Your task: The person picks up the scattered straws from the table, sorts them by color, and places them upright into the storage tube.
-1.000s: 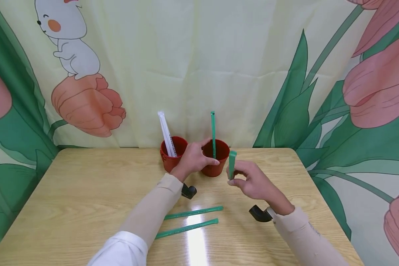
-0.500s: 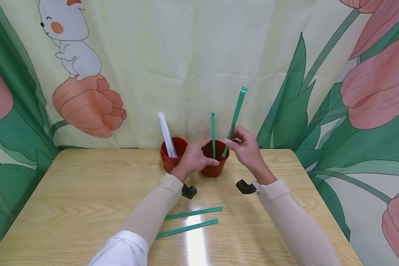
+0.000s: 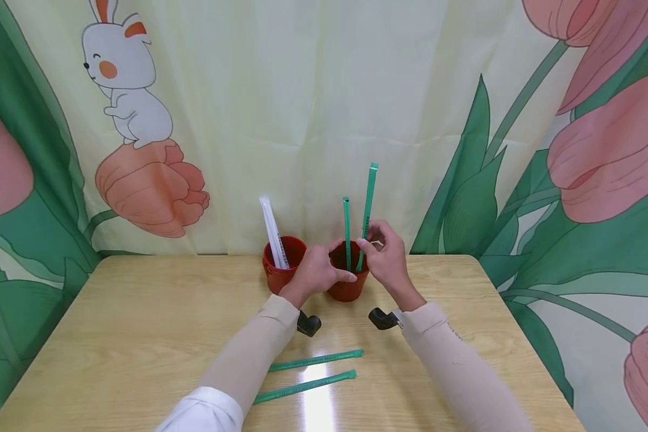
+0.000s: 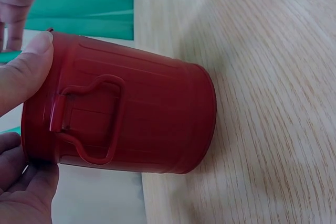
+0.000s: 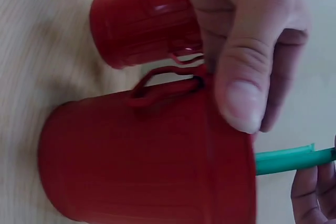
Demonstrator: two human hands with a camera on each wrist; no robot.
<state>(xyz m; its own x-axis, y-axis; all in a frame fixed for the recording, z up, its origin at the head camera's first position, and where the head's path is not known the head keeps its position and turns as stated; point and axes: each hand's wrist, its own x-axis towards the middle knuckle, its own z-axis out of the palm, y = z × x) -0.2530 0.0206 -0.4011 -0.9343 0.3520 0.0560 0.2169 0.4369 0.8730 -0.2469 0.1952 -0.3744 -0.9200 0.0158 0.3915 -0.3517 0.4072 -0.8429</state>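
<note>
My left hand (image 3: 317, 273) grips the rim of the right-hand red bucket (image 3: 347, 293), thumb on the near side; the left wrist view shows the bucket's side handle (image 4: 113, 124) hanging down. Between thumb and fingers of my right hand (image 3: 387, 255) is a green-wrapped straw (image 3: 370, 186), slightly tilted, its lower end inside that bucket. Another green-wrapped straw (image 3: 347, 222) stands in the same bucket. In the right wrist view, green wrapping (image 5: 286, 159) sticks out past the rim, with right-hand fingers (image 5: 310, 198) beside it.
A second red bucket (image 3: 278, 279) stands close on the left, holding white-wrapped straws (image 3: 272, 231). Two green-wrapped straws (image 3: 315, 360) lie on the wooden table (image 3: 140, 336) nearer to me. A printed curtain (image 3: 281, 120) hangs right behind the table's far edge.
My right hand has raised the green-wrapped straw upright, carried it left over the bucket and lowered its end inside. The left hand has kept its hold on the rim.
</note>
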